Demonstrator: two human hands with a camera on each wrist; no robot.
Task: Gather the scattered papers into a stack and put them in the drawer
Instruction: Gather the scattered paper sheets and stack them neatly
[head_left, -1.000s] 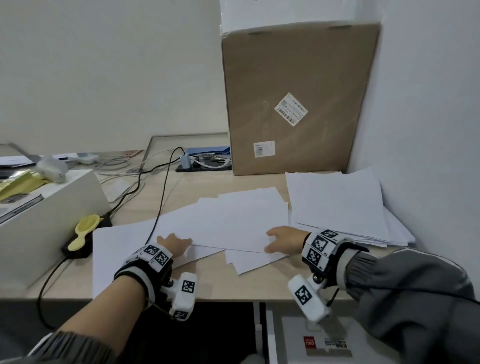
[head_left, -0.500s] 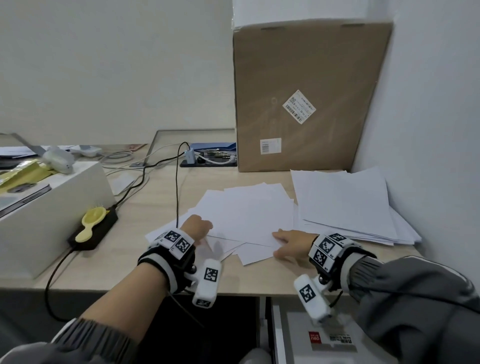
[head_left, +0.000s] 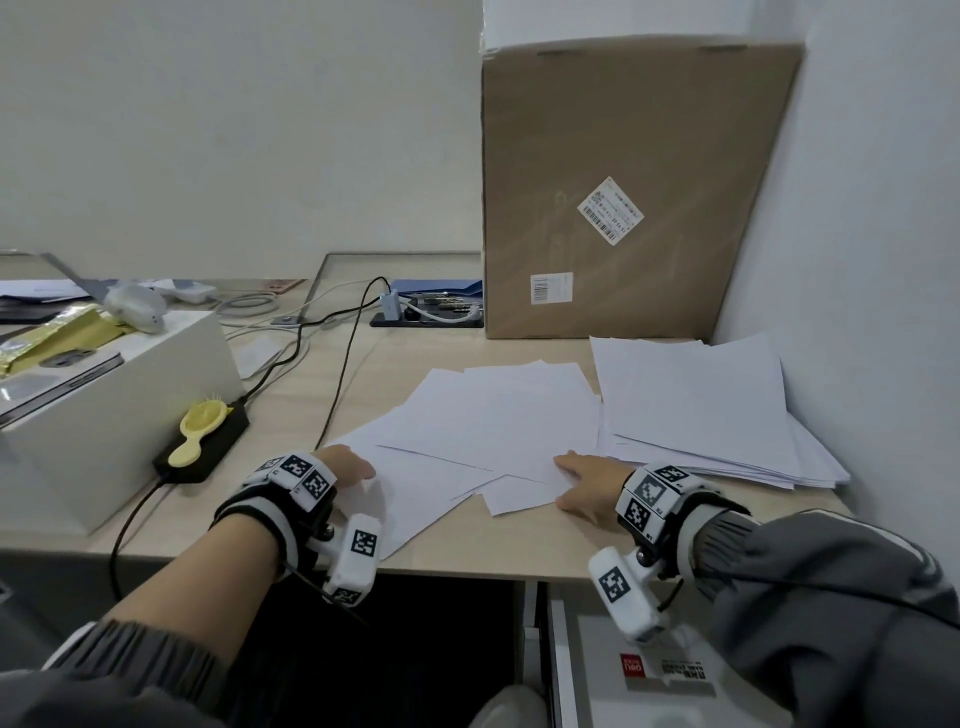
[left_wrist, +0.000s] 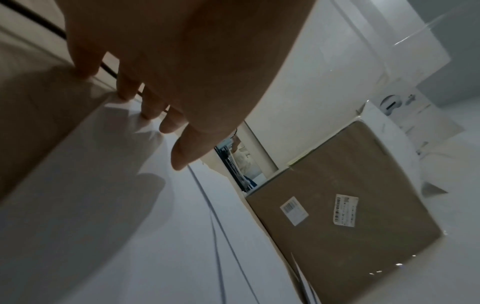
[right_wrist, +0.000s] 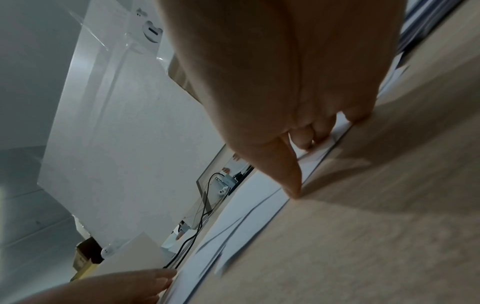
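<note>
Several white sheets (head_left: 493, 426) lie fanned and overlapping in the middle of the wooden desk (head_left: 156, 530). A thicker pile of paper (head_left: 691, 405) lies to their right, against the wall. My left hand (head_left: 348, 467) rests at the sheets' left edge, and the left wrist view shows its straight fingers (left_wrist: 149, 111) touching that edge. My right hand (head_left: 587, 483) lies flat on the near right corner of the sheets, thumb (right_wrist: 291, 185) down at the paper's border. Below the desk front at the right, an open drawer (head_left: 558, 649) holds a white pack with a red label.
A tall cardboard box (head_left: 623, 197) stands behind the papers. A white box (head_left: 104, 415) sits at the left, beside a black power strip (head_left: 218, 441) with a yellow brush (head_left: 200, 428) on it. A black cable (head_left: 343, 374) runs along the sheets' left side. The wall (head_left: 883, 208) closes the right.
My left hand has slid right, pushing the left sheets in over the middle ones, so the spread is narrower. My right hand has stayed on the near right corner.
</note>
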